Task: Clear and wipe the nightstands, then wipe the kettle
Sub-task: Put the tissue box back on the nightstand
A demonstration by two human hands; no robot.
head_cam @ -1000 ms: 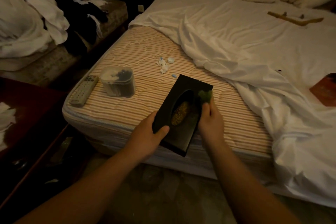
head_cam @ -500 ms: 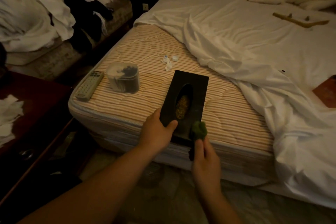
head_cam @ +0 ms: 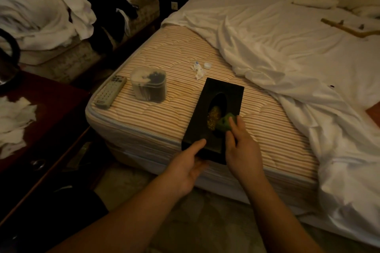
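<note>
A black tissue box (head_cam: pixel 223 93) with an oval opening lies on the bare striped mattress (head_cam: pixel 160 51) near its front edge. My left hand (head_cam: pixel 189 162) grips the box's near left corner, thumb on top. My right hand (head_cam: pixel 241 146) holds a green sponge (head_cam: pixel 225 124) pressed on the box's top, beside the opening. At the left stands a dark wooden nightstand (head_cam: pixel 51 113) with crumpled white tissues (head_cam: pixel 14 121) on it. The dark handle and body of a kettle (head_cam: pixel 8 61) show at the far left edge.
A grey remote control (head_cam: pixel 111 93), a clear tub of cotton swabs (head_cam: pixel 148 84) and small white caps and scraps (head_cam: pixel 200 68) lie on the mattress. Rumpled white sheets (head_cam: pixel 287 57) cover the bed's right side. A second bed with piled linen (head_cam: pixel 41 14) stands behind the nightstand.
My right hand moved the sponge from the box's far end down off its near edge, then back up onto the top beside the opening. My left hand stayed at the near corner.
</note>
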